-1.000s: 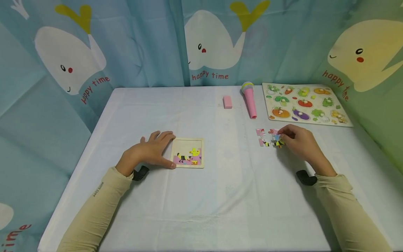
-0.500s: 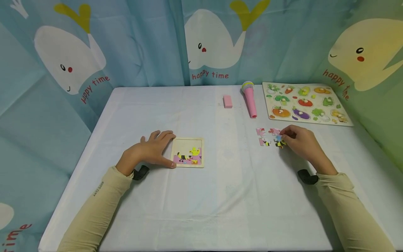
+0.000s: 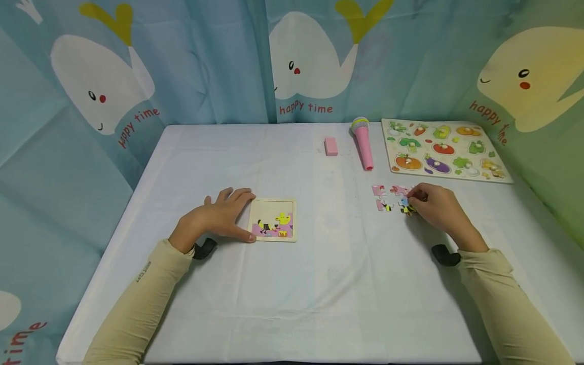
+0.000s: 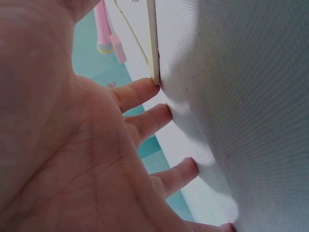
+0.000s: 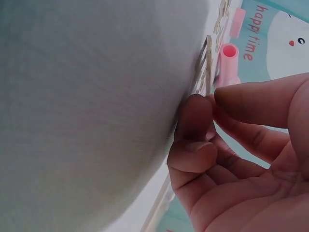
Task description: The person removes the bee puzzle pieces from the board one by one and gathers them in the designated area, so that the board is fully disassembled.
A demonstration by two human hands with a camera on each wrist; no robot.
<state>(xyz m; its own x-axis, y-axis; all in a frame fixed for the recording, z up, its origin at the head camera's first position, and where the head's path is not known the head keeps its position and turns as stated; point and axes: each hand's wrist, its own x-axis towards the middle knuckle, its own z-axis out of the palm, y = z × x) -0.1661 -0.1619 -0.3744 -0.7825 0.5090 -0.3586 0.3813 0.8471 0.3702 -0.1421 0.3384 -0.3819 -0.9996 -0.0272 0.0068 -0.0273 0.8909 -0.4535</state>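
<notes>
In the head view, my left hand [image 3: 214, 220] spreads its fingers along the left side of a square wooden puzzle frame [image 3: 294, 220], thumb by the lower corner and a finger by the upper. Pink and yellow pieces [image 3: 284, 219] fill the frame's lower part; its upper part shows bare wood. My right hand [image 3: 435, 205] pinches a piece [image 5: 208, 63] between thumb and fingers, its thin edge tilted up in the right wrist view. Loose pieces [image 3: 378, 190] lie left of that hand, partly hidden by its fingers. The left wrist view shows a fingertip touching the frame [image 4: 153, 48].
A pink block [image 3: 330, 146] and a pink toy microphone [image 3: 363, 147] lie toward the back edge of the white-covered table [image 3: 292, 304]. At the back right lies a vegetable puzzle board [image 3: 444, 152]. Whale-patterned curtains surround the table's back and sides.
My right hand has shifted slightly to the right, and the blue and yellow pieces by its fingertips have moved a little that way. The left hand stays at the frame.
</notes>
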